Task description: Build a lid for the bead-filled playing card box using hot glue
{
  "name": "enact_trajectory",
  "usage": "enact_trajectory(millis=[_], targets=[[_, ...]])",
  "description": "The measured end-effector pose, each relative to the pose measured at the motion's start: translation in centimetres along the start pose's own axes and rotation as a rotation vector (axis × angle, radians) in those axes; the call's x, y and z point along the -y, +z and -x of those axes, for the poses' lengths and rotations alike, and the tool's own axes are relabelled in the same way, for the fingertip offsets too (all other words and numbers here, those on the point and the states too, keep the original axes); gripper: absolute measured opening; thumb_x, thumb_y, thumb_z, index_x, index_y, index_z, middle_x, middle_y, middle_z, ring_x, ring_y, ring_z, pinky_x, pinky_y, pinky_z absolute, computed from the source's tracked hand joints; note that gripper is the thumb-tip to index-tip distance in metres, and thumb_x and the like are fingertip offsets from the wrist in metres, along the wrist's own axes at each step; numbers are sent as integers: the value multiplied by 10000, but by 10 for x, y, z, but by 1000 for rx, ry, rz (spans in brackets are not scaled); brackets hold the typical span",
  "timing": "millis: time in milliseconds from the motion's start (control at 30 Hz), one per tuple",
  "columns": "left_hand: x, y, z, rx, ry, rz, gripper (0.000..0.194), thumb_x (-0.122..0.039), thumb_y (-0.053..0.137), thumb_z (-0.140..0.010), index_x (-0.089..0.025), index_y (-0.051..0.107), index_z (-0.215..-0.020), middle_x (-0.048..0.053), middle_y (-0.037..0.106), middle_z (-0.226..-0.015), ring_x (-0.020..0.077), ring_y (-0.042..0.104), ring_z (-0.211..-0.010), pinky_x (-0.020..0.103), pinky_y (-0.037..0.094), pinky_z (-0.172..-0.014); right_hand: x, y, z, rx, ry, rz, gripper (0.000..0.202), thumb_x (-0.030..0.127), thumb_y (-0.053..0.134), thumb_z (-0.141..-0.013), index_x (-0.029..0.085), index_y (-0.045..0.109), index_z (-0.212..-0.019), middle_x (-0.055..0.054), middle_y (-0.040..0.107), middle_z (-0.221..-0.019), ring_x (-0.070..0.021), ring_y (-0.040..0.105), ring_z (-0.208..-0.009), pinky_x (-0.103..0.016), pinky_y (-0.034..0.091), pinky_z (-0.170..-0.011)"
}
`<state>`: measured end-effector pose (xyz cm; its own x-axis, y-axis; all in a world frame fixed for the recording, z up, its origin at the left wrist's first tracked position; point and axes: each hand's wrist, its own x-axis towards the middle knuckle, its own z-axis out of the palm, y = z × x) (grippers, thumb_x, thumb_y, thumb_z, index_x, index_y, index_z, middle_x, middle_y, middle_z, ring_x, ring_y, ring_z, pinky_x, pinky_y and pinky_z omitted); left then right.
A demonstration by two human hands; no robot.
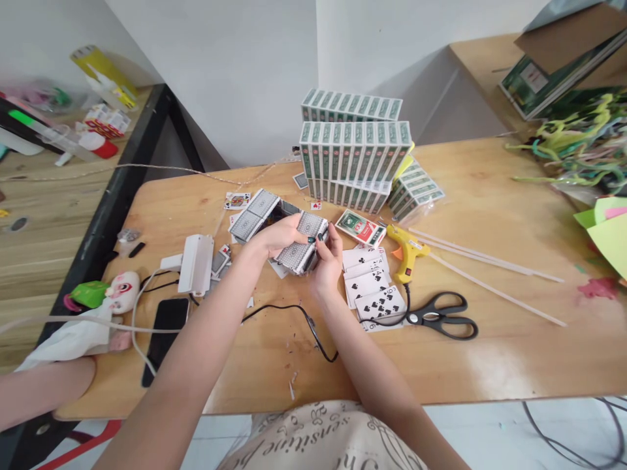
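A box-like structure of grey-backed playing cards is tilted over the middle of the table, with a dark gap between its two card-covered sections. My left hand is closed over its near-right section, thumb on top. My right hand grips the right edge of the same structure, its fingers partly hidden below. Both thumbs, with dark nails, nearly meet at that edge. Close to my right hand lie a red-and-green card box, several face-up playing cards and a yellow glue gun.
Stacked card boxes rise at the back. Black-handled scissors and clear glue sticks lie to the right. A phone, a white power strip and a doll sit left. The glue gun's black cord crosses the front.
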<state>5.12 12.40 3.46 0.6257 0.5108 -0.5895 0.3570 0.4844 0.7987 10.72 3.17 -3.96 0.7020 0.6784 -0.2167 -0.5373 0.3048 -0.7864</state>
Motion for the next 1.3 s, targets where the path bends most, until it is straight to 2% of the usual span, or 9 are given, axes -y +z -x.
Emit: enact_trajectory(millis=[267,533,800,1067,1300], targets=[[1,0,-1,-18,15,-33,472,-25,600,-583,-148,510,-1030,42,643,-849,186,619,-719,348,511,-667,1,0,-2,26,14,-54,515,215,594,-723,256,502,-1228,-35,493,-1335,-190,454,-1228,-449,288,-1088],[2,-2,-3,9,28,-38,494,-33,619,-584,-149,506,-1051,51,647,-899,185,619,-747,357,514,-706,-2,-3,-1,64,2,-8,489,283,515,-786,269,455,-1270,-24,438,-1386,-177,401,-1278,-437,255,-1105],[2,-3,-3,8,32,-33,461,-5,581,-584,-154,518,-1016,45,644,-929,186,616,-801,363,497,-764,-7,-4,0,26,-86,239,488,316,466,-819,286,416,-1304,-32,417,-1381,-180,367,-1284,-453,230,-1103],[0,-1,-2,11,26,-40,474,-2,572,-590,-153,515,-1035,40,638,-934,176,606,-804,350,485,-776,-1,-3,3,59,-157,377,478,368,407,-862,260,373,-1326,-57,395,-1380,-182,364,-1274,-425,233,-1096],[-1,0,1,30,68,-65,448,-15,593,-609,-151,519,-1030,51,632,-983,183,600,-876,339,467,-812,-2,-3,1,75,-209,472,455,325,357,-868,258,349,-1319,-62,353,-1403,-183,328,-1292,-437,210,-1102]])
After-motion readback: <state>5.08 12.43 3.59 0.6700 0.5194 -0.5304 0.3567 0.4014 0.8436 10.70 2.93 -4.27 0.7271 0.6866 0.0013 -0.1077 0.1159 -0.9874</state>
